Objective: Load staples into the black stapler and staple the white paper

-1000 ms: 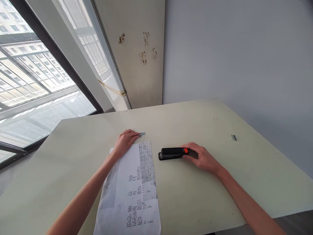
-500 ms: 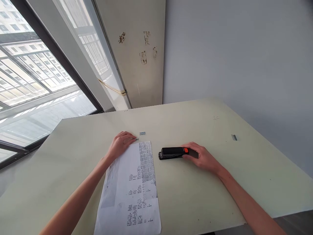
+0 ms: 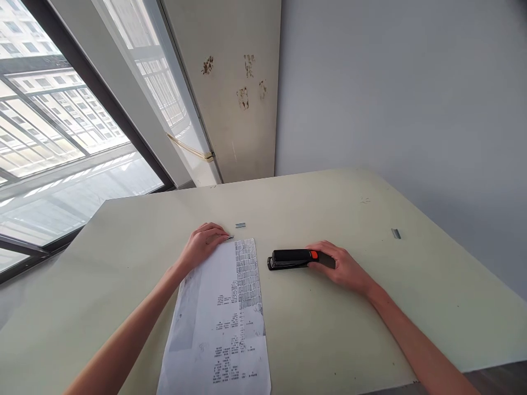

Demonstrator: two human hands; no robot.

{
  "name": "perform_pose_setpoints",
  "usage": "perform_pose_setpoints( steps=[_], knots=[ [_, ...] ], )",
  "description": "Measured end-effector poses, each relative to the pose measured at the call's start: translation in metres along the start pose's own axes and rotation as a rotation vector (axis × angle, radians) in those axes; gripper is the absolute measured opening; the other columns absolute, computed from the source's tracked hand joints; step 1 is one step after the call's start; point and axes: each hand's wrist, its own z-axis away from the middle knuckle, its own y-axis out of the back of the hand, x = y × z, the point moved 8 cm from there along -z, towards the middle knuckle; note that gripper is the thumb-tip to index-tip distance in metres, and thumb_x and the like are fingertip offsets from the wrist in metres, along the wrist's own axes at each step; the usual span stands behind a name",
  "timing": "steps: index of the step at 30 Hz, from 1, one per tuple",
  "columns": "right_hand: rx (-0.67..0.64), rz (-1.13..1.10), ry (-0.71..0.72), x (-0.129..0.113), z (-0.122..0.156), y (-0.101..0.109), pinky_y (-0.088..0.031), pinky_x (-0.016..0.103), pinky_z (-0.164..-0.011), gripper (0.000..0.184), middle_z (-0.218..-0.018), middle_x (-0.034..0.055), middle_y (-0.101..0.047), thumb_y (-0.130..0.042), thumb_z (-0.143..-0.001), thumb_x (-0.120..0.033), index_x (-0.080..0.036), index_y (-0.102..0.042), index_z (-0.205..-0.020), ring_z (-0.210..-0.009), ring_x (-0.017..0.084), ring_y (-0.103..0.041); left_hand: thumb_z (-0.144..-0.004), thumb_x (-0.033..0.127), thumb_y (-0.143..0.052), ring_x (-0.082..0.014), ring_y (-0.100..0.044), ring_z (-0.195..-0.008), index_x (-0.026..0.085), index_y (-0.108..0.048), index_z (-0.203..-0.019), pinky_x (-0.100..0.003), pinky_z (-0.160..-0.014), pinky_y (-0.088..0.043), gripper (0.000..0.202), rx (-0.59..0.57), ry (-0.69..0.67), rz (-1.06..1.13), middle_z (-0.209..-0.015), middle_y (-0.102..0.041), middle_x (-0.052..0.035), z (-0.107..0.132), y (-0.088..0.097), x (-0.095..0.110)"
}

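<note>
A printed sheet of paper (image 3: pixel 218 329) lies on the table, running toward me. My left hand (image 3: pixel 205 244) rests at its top left corner, fingers closed on a small grey piece that looks like a strip of staples (image 3: pixel 231 237). Most of that piece is hidden by the fingertips. Just beyond it lies another short staple strip (image 3: pixel 240 225), untouched. To the right of the paper, a black stapler (image 3: pixel 290 258) with an orange-red patch lies on the tabletop, its front end pointing left. My right hand (image 3: pixel 338 264) grips its rear end, thumb in front and fingers behind.
A further staple strip (image 3: pixel 396 233) lies far right on the pale table (image 3: pixel 329 329). Behind the table stand a grey wall (image 3: pixel 391 99) and a worn cream-coloured panel (image 3: pixel 242 131). A large dark-framed window (image 3: pixel 61 120) is at the left.
The small piece in my left hand has dipped slightly toward the paper's top edge. My right hand and the stapler stay in place; the view has shifted a little.
</note>
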Motion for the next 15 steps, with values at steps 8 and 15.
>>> perform_pose_setpoints(
  steps=[8, 15],
  knots=[
    [-0.004, 0.007, -0.01, -0.0003, 0.0008, 0.0003, -0.055, 0.045, -0.103, 0.032, -0.122, 0.0047, -0.074, -0.063, -0.099, -0.055, -0.035, -0.071, -0.124, -0.114, 0.028, -0.068, -0.101, 0.062, -0.055, -0.0248, -0.07, -0.104, 0.026, -0.079, -0.097, -0.039, -0.098, -0.055, 0.043, -0.013, 0.015, 0.016, -0.111, -0.076, -0.0058, 0.0013, -0.0004, 0.0039],
    [-0.005, -0.003, -0.012, 0.0006, 0.0016, -0.0005, -0.054, 0.044, -0.103, 0.031, -0.123, 0.0038, -0.073, -0.064, -0.099, -0.052, -0.035, -0.07, -0.125, -0.114, 0.027, -0.068, -0.1, 0.063, -0.057, -0.026, -0.067, -0.108, 0.028, -0.079, -0.112, -0.041, -0.101, -0.052, 0.044, -0.011, 0.056, -0.018, -0.116, -0.072, -0.0066, 0.0017, -0.002, -0.0055]
  ],
)
